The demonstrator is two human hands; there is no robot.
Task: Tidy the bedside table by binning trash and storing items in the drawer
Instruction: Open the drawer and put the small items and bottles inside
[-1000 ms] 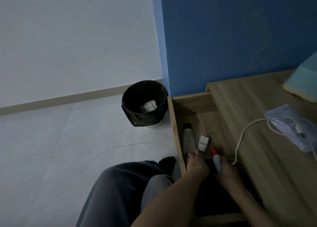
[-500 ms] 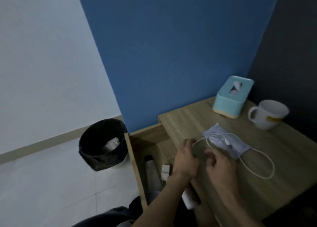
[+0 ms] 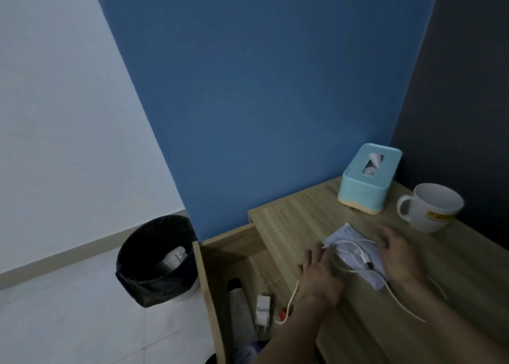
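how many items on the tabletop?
4: tissue box at the back, mug right of it, mask packet between left hand and right hand, white cable across it, end hanging into drawer. Hands may hide more.

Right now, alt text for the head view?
Left hand and right hand touch a white cable on a face mask on the bedside table. Its drawer is open, a black bin beside it; tissue box and mug behind.
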